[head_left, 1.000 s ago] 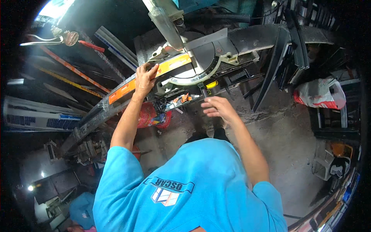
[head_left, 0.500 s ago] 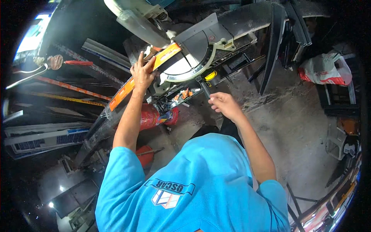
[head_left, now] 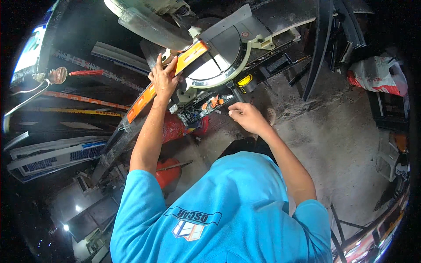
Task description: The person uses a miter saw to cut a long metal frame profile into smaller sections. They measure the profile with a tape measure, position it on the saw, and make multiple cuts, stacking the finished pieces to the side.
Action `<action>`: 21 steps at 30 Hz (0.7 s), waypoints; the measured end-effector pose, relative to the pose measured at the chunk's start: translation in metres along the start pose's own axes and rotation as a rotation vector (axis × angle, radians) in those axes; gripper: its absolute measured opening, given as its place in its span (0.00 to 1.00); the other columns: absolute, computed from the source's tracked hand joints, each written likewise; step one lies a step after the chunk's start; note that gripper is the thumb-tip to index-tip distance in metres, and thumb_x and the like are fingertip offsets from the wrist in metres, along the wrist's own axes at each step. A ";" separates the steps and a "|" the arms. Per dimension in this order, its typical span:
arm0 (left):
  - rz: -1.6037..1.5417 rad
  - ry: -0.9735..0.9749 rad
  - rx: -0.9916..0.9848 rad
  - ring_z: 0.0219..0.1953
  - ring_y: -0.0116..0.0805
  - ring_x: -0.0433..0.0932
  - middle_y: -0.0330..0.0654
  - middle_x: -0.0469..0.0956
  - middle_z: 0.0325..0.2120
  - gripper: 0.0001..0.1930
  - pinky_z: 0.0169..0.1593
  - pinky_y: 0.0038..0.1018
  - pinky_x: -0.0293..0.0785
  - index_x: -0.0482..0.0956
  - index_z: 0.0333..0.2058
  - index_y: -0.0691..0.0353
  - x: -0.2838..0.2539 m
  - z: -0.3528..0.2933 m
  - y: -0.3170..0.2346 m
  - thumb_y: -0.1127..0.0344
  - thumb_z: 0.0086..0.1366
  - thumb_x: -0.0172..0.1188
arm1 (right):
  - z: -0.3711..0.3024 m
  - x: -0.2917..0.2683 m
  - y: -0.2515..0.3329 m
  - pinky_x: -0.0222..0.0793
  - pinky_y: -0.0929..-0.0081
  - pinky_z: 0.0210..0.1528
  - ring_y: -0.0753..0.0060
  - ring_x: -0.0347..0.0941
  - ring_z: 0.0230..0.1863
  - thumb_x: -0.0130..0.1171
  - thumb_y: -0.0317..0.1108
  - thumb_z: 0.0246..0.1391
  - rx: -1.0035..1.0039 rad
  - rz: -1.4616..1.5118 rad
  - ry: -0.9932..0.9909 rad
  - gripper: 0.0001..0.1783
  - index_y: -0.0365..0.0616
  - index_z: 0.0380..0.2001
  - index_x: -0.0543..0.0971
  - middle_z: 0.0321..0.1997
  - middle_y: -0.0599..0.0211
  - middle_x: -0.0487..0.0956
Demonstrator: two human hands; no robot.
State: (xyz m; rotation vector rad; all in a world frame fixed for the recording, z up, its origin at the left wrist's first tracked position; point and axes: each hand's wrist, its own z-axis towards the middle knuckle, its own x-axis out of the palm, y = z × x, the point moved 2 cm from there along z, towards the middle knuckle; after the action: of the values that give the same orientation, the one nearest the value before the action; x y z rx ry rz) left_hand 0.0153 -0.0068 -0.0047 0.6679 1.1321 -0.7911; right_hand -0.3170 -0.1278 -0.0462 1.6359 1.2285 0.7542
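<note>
Orange strip (head_left: 175,74) lies under flat left hand (head_left: 164,79); right hand (head_left: 243,115) curls loosely, empty.

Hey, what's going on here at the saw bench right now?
A person in a blue shirt stands at a mitre saw. The left hand presses flat on a long orange strip lying across the saw's table, beside the round base. The right hand is lower down, at the front of the saw near its dark handle; whether it grips anything is unclear. A white and red bag lies on the concrete floor to the right.
</note>
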 end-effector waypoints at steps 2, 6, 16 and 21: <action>-0.004 -0.001 -0.011 0.59 0.47 0.71 0.43 0.59 0.72 0.35 0.61 0.48 0.61 0.78 0.62 0.27 -0.001 0.000 -0.001 0.52 0.53 0.76 | 0.000 -0.004 0.006 0.76 0.72 0.49 0.74 0.81 0.46 0.61 0.38 0.65 0.034 -0.025 0.014 0.21 0.31 0.52 0.81 0.44 0.58 0.86; -0.015 0.026 -0.029 0.61 0.47 0.70 0.44 0.59 0.72 0.35 0.62 0.48 0.60 0.78 0.62 0.26 -0.001 0.002 -0.001 0.51 0.53 0.77 | 0.003 -0.005 0.000 0.77 0.70 0.50 0.71 0.82 0.46 0.61 0.38 0.65 -0.024 -0.037 -0.019 0.21 0.31 0.52 0.81 0.46 0.55 0.86; -0.045 0.023 -0.032 0.62 0.47 0.69 0.47 0.61 0.70 0.35 0.63 0.50 0.59 0.79 0.61 0.26 -0.003 0.003 -0.003 0.55 0.52 0.77 | 0.005 -0.008 0.013 0.77 0.68 0.50 0.67 0.83 0.46 0.61 0.39 0.65 -0.034 -0.059 -0.036 0.21 0.32 0.52 0.81 0.46 0.53 0.86; -0.062 -0.001 -0.010 0.63 0.49 0.67 0.47 0.61 0.70 0.35 0.63 0.51 0.59 0.79 0.61 0.27 -0.001 0.002 0.000 0.55 0.52 0.77 | 0.004 -0.007 0.015 0.76 0.69 0.48 0.68 0.83 0.44 0.61 0.39 0.65 -0.016 -0.054 -0.041 0.21 0.32 0.51 0.81 0.45 0.54 0.86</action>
State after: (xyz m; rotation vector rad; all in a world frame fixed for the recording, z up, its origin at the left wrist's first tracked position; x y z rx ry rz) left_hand 0.0158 -0.0085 -0.0036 0.6265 1.1598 -0.8372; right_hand -0.3104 -0.1370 -0.0338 1.5913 1.2294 0.6919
